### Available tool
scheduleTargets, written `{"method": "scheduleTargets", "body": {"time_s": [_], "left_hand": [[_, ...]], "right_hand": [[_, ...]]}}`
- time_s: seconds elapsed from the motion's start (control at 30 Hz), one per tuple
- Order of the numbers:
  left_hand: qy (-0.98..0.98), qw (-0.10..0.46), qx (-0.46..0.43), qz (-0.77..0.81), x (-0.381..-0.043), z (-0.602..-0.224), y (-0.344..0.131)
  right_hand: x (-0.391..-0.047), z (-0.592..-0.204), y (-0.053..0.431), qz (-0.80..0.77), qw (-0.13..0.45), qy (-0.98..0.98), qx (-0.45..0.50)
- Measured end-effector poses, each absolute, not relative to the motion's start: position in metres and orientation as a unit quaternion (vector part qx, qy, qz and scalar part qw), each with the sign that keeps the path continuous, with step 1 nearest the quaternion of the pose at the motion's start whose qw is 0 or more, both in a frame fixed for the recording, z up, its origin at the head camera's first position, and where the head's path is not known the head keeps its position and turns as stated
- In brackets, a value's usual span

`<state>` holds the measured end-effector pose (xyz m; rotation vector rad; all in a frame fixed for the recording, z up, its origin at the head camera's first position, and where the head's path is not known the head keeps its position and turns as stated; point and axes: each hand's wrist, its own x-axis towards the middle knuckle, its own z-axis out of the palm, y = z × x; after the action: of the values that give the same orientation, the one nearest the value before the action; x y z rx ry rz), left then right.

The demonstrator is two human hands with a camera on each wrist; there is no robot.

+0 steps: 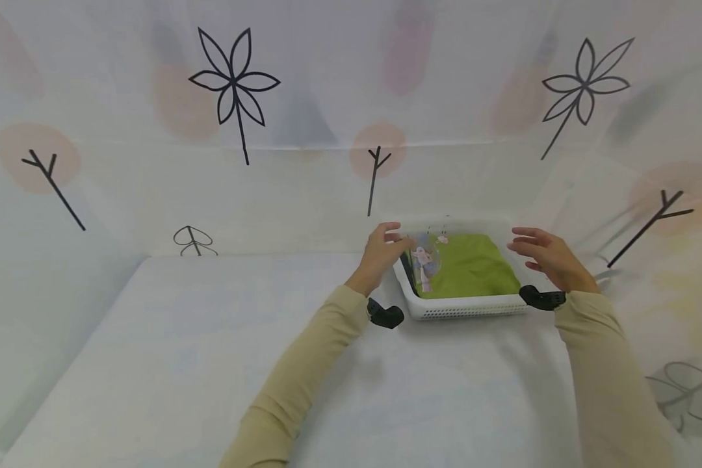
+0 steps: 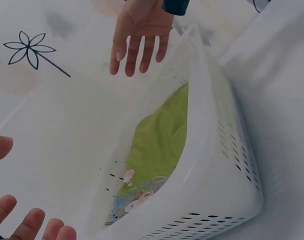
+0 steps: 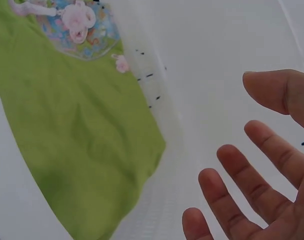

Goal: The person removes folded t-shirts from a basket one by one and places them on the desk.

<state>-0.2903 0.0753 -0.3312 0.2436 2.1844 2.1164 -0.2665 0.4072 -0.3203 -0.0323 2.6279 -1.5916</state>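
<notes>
A white plastic basket (image 1: 474, 304) with slotted sides stands on the white surface. Inside it lies a green cloth (image 1: 474, 263), somewhat wrinkled. On the cloth's left part is a clear, rounded item (image 3: 99, 42) with a colourful pattern and a pink rabbit-like figure (image 3: 78, 21); its kind I cannot tell. A smaller pink figure (image 3: 121, 63) sits beside it. My left hand (image 1: 380, 255) is over the basket's left side, fingers apart from the things inside. Over the right side hovers my right hand (image 1: 552, 259), fingers loosely extended, holding nothing.
A white sheet (image 1: 210, 351) covers the surface. Behind it rises a pale backdrop (image 1: 304, 195) with drawn flowers and twigs, close to the basket's far side. Each wrist wears a dark device, the left one (image 1: 385, 314) and the right one (image 1: 541, 298).
</notes>
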Motion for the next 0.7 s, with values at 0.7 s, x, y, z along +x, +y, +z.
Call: {"method": "scheduleTargets", "body": {"time_s": [0.7], "left_hand": [[0.734,0.104,0.083,0.666,-0.291,-0.342,0.124]], "right_hand": [[-0.274,-0.326,0.417,-0.517,0.121,0.847,0.029]]}}
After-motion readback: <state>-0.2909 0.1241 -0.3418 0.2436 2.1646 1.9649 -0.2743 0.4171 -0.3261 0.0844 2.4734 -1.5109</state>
